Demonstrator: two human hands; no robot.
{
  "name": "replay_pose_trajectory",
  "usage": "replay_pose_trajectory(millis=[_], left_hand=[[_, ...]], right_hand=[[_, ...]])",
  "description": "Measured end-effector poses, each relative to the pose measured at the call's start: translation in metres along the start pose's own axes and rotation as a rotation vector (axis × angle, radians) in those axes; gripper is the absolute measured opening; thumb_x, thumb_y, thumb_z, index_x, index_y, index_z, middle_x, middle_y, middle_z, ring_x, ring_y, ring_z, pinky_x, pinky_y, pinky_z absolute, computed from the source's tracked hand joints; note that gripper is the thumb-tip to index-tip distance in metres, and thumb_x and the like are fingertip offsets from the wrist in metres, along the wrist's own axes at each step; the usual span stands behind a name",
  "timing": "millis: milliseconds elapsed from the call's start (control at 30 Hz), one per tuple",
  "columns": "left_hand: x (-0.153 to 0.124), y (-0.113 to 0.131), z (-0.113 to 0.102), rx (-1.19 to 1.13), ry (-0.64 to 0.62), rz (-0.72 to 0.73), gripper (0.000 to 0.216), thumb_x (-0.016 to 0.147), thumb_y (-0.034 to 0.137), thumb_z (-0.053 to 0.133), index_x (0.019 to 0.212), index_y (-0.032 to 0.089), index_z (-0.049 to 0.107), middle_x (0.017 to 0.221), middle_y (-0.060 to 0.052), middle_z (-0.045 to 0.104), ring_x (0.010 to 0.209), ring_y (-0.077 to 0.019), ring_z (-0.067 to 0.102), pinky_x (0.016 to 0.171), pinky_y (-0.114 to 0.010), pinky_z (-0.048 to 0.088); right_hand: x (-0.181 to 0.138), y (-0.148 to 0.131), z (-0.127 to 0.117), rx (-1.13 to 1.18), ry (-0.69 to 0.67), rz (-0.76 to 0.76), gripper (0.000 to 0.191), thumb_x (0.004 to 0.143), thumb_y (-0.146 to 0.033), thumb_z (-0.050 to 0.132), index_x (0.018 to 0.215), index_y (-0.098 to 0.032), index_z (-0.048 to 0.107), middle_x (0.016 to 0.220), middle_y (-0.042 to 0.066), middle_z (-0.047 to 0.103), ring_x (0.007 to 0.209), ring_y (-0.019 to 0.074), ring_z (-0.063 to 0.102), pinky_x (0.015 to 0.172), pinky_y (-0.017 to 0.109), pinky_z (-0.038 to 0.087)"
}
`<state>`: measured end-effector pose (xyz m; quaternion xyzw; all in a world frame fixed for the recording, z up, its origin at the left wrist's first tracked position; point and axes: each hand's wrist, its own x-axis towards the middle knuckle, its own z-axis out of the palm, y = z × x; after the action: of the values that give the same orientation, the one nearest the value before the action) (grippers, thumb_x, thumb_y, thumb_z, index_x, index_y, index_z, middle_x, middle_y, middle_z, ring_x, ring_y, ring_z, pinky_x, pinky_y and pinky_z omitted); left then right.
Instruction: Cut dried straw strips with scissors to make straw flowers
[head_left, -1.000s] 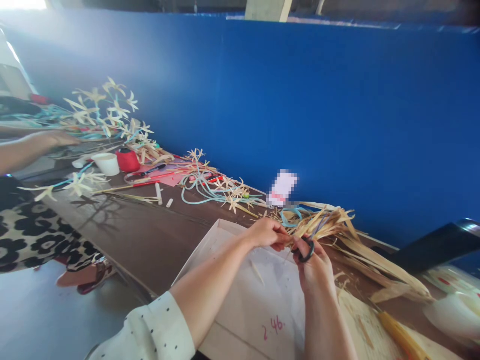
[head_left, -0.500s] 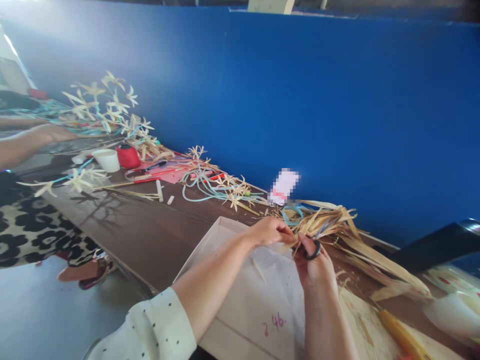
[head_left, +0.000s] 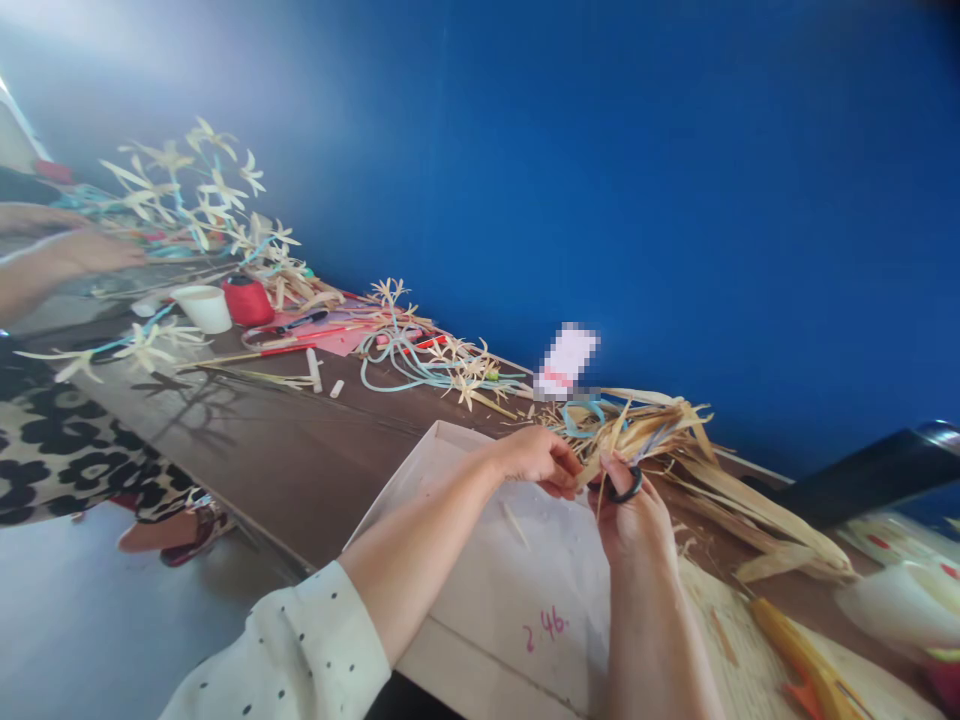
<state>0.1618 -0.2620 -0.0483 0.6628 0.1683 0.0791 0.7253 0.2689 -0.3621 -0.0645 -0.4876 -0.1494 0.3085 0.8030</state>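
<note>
My left hand (head_left: 534, 457) is closed in a pinch on a thin dried straw strip (head_left: 592, 466) just above a white cardboard sheet (head_left: 480, 560). My right hand (head_left: 634, 515) is wrapped round small black-handled scissors (head_left: 621, 488), held against that strip. Both hands meet at the near edge of a heap of dried straw leaves (head_left: 675, 440) on the brown table (head_left: 300, 450). The scissor blades are hidden among the straw.
Straw flowers (head_left: 195, 190), a white cup (head_left: 204, 308), a red spool (head_left: 247, 300) and light-blue cord (head_left: 405, 375) lie further left along the blue wall. Another person's arm (head_left: 52, 265) and patterned clothing (head_left: 52, 450) are at far left. A yellow tool (head_left: 802, 655) lies right.
The view has tilted and shifted slightly; my hands have stayed together at the straw, the right hand with the scissors moving a little up toward the strip.
</note>
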Motion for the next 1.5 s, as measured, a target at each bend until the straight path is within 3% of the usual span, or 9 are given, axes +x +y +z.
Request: replay_pose_trajectory(millis=[233,467,667,900,1133,1233,1333,1500], left_hand=[[-0.007,0.007,0.000,0.089,-0.030,-0.011,0.024,0.062,0.018,0.064,0.084,0.011,0.064,0.068,-0.004,0.064,0.058,-0.0123,0.061,0.057,-0.024,0.049],[-0.007,0.006,0.000,0.014,-0.033,-0.013,0.027,0.057,0.022,0.070,0.082,0.013,0.065,0.066,-0.003,0.065,0.065,-0.0117,0.062,0.071,-0.026,0.051],[-0.003,0.003,0.000,0.068,0.064,0.012,0.031,0.057,0.033,0.071,0.079,0.012,0.064,0.058,-0.002,0.061,0.056,-0.0105,0.060,0.064,-0.026,0.051],[-0.007,0.005,-0.002,0.032,0.005,0.019,0.029,0.056,0.027,0.071,0.079,0.013,0.065,0.069,-0.004,0.064,0.064,-0.0122,0.062,0.063,-0.026,0.051],[-0.008,0.005,-0.001,-0.060,0.017,0.046,0.037,0.052,0.033,0.074,0.080,0.012,0.065,0.067,-0.005,0.064,0.064,-0.0136,0.062,0.065,-0.027,0.051],[-0.006,0.006,-0.002,-0.085,0.111,0.073,0.035,0.055,0.036,0.073,0.080,0.012,0.066,0.067,-0.005,0.065,0.064,-0.0132,0.062,0.064,-0.026,0.051],[-0.002,0.005,-0.007,-0.110,0.335,0.122,0.031,0.060,0.035,0.069,0.081,0.012,0.065,0.070,-0.005,0.065,0.061,-0.0101,0.060,0.057,-0.021,0.048],[0.006,0.004,-0.021,-0.149,0.681,0.142,0.026,0.062,0.031,0.067,0.080,0.013,0.066,0.064,-0.003,0.061,0.051,-0.0064,0.052,0.046,-0.016,0.041]], right_hand=[[-0.002,-0.001,0.002,-0.057,0.060,-0.004,0.034,0.053,-0.021,0.078,0.082,-0.015,0.062,0.061,-0.002,0.059,0.048,0.0101,0.053,0.039,0.020,0.040],[-0.004,-0.005,0.005,-0.062,0.048,-0.003,0.033,0.052,-0.022,0.078,0.079,-0.015,0.060,0.056,-0.003,0.056,0.044,0.0086,0.049,0.037,0.019,0.036],[-0.007,-0.005,0.006,-0.093,0.035,-0.001,0.027,0.054,-0.025,0.077,0.071,-0.014,0.059,0.052,-0.004,0.053,0.043,0.0076,0.047,0.035,0.017,0.032],[-0.004,-0.003,0.006,-0.063,0.064,-0.029,0.031,0.052,-0.024,0.078,0.076,-0.014,0.060,0.054,-0.004,0.055,0.043,0.0072,0.047,0.035,0.017,0.034],[0.001,0.001,-0.001,-0.062,-0.011,-0.064,0.029,0.056,-0.026,0.077,0.077,-0.015,0.062,0.063,-0.002,0.058,0.048,0.0079,0.049,0.035,0.017,0.033],[0.000,0.000,-0.001,-0.094,0.020,-0.068,0.029,0.057,-0.031,0.076,0.077,-0.015,0.062,0.064,-0.001,0.059,0.049,0.0082,0.050,0.036,0.017,0.033],[-0.003,-0.001,0.001,-0.184,0.029,-0.070,0.036,0.057,-0.038,0.074,0.084,-0.015,0.063,0.070,0.002,0.063,0.052,0.0093,0.052,0.037,0.017,0.034],[-0.012,-0.001,0.004,-0.353,-0.117,-0.051,0.039,0.064,-0.046,0.068,0.091,-0.018,0.064,0.073,0.003,0.065,0.056,0.0094,0.052,0.043,0.017,0.035]])
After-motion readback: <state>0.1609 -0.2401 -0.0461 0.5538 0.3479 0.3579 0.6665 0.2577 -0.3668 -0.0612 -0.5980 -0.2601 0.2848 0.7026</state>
